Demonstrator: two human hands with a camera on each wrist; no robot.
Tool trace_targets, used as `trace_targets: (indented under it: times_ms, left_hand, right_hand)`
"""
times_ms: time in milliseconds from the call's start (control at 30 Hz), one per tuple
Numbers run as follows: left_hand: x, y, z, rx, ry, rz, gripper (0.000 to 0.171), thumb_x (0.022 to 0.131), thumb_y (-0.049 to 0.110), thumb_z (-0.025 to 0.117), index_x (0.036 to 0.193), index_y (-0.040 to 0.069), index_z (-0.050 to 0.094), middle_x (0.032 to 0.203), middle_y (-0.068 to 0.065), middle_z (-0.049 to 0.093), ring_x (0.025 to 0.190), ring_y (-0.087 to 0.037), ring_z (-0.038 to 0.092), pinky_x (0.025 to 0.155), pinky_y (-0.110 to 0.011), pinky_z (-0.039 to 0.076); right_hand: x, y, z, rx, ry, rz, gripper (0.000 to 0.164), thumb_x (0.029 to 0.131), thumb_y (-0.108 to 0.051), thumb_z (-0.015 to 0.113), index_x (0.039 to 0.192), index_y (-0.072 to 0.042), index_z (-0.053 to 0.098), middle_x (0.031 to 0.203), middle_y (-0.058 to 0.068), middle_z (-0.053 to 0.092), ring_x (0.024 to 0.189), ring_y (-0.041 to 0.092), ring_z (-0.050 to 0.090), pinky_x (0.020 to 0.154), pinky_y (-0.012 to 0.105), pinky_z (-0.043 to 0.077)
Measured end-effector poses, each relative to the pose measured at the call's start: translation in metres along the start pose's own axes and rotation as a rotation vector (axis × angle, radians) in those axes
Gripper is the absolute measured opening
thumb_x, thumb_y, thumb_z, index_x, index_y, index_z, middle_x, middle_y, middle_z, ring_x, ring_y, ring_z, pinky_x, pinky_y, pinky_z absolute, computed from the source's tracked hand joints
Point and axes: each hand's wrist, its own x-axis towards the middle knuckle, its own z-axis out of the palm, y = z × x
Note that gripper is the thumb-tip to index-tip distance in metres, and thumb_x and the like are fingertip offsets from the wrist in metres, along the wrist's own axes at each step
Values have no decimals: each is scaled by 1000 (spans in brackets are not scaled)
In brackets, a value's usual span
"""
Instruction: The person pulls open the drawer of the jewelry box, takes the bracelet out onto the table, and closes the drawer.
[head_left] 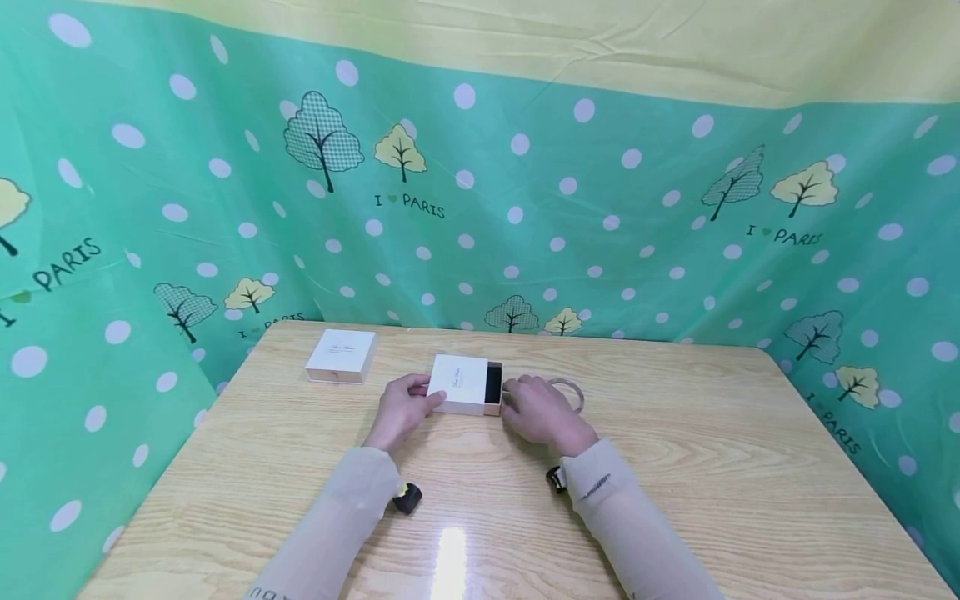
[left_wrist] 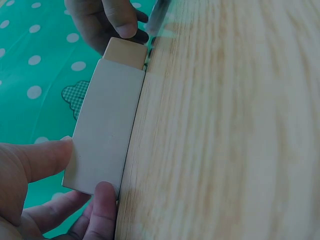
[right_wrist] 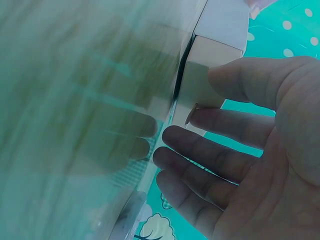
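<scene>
A white drawer box (head_left: 459, 382) lies on the table, its tan inner tray (head_left: 492, 398) slid partway out to the right. The tray's dark interior shows in the head view. My left hand (head_left: 403, 408) grips the left end of the white sleeve (left_wrist: 105, 125), thumb on one face and fingertips at the end. At the tray's outer end is my right hand (head_left: 542, 410). In the right wrist view its thumb touches the tray (right_wrist: 207, 55), and its index fingertip is at a small ribbon-like tab (right_wrist: 190, 116). The other fingers are extended.
A ring-shaped roll (head_left: 576, 390), probably tape, lies just right of my right hand. A second white box (head_left: 341, 354), closed, sits at the back left of the wooden table (head_left: 712, 442). A green patterned curtain (head_left: 525, 208) hangs behind the table's far edge.
</scene>
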Motion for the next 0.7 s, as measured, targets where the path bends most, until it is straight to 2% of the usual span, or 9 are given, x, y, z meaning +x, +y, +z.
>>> trace_targets:
  times_ms: [167,700]
  left_hand:
    - [1,-1,0,4,5,-4,48,86,16,71,129,2,56,109,-14,61,88,-21,61,73,-28,53]
    - [2,-1,1,-8,4,4,47,86,15,72,128,2,56,109,-14,61,89,-21,61,74,-29,53]
  right_hand:
    - [0,-1,0,6,-6,1,31,92,-27,60,117,-9,64,98,5,62,92,21,58,82,38,51]
    - [-1,-4,1,7,-10,8,34,92,-25,59,122,-10,62,101,5,63,93,20,58,83,36,51]
